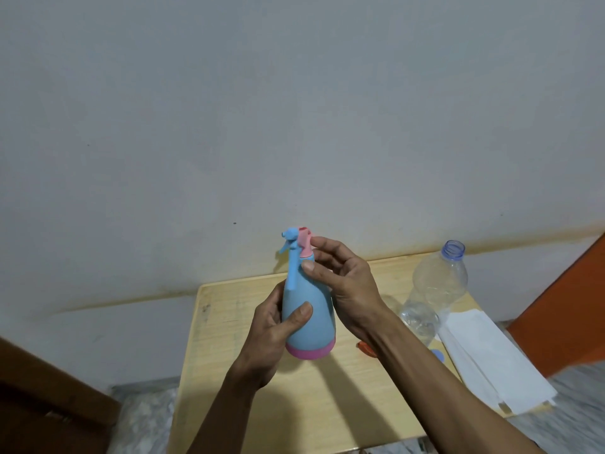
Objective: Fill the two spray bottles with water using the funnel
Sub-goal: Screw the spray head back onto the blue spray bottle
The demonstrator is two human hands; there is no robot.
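Spray bottle [307, 309] held upright above the tabletop [327, 404], long axis vertical: my left hand [275, 332] wraps its body in a firm grip while my right hand [340, 276], nearer the top, pinches the pink-and-blue spray head [299, 245] directly above.

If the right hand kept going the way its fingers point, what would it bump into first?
The right hand points left and slightly up, and its fingertips already touch the pink collar of the blue spray bottle held by the left hand. So it would probably push on that collar and spray head first.
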